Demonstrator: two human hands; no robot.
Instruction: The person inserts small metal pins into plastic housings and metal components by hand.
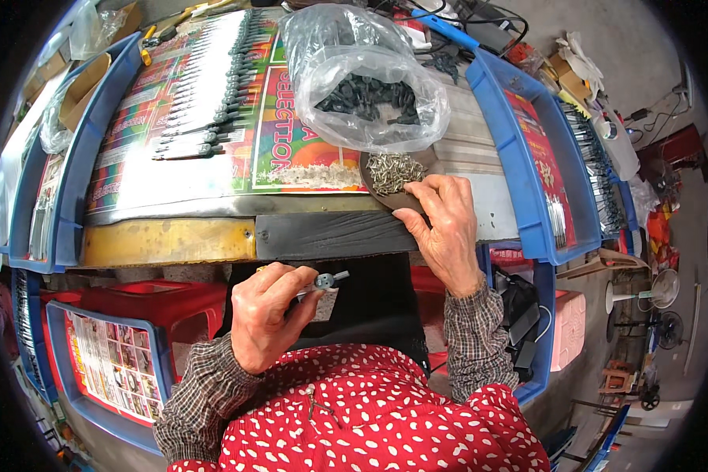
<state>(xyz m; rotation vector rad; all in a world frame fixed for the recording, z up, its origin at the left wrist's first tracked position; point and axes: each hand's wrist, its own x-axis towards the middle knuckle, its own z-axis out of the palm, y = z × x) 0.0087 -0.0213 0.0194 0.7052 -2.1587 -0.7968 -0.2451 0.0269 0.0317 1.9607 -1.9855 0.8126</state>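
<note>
My left hand [271, 315], below the bench's front edge, is closed around a small grey part [327, 280] with a short stem sticking out to the right. A bit of pale metal shows below it; the fingers hide the rest. My right hand [447, 224] reaches over a round brown dish [376, 182] heaped with small metal screws or rivets [395, 171]. Its thumb and index fingertip are apart at the dish's right side, with nothing visible between them. Behind the dish, a clear plastic bag [346, 43] lies with its mouth open, holding many dark parts [377, 98].
Long silver pieces with dark grey ends [204, 118] lie in a row on the bench, left of the bag. Blue trays flank the bench on the right [539, 149] and left [94, 149]. Lower left stands another blue tray [161, 354] near a red stool [189, 303].
</note>
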